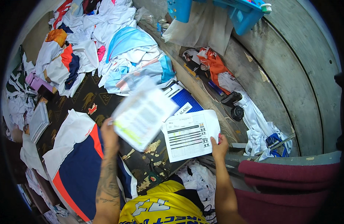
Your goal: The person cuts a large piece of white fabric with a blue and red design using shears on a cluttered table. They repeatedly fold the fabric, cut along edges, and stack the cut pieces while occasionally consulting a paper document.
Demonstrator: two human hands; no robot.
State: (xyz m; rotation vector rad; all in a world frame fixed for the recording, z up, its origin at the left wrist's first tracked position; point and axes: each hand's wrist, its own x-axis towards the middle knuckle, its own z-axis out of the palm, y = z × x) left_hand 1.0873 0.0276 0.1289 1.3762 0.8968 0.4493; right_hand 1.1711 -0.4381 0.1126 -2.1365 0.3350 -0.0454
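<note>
Two lots of paper, one to each hand. At the left hand [110,133], fingers curled and clamped on the left border of a blurred sheaf [146,114]; finger placing underneath hidden, sheet count impossible to tell. At the right hand [219,147], thumb over and fingers under, pinched on the lower right part of a printed sheet [188,136] with ruled rows, small dark figures and a few yellow marks. Sheaf tilted, close against the sheet's left border in view; cannot tell if touching. Both above the dark surface [80,100], toward its near right corner.

Step in hand, by judgement: looking through printed papers, one parted from the rest. Next move seems to call for a steady right pinch and a left grip firm enough to keep the sheaf from fanning or sliding.

Further out: blue-and-white package [190,101] by the right edge, partly covered by the papers; dark scissors [157,172] at the near edge, close to peeling patches [153,146]. Large navy, white and orange garment piece [80,164] across the near left corner. Heaped white clothing [82,30] along the far edge, light-blue panel [129,41] on top. Beyond the right edge, orange cloth [216,71]; well apart, blue basket [241,20].
</note>
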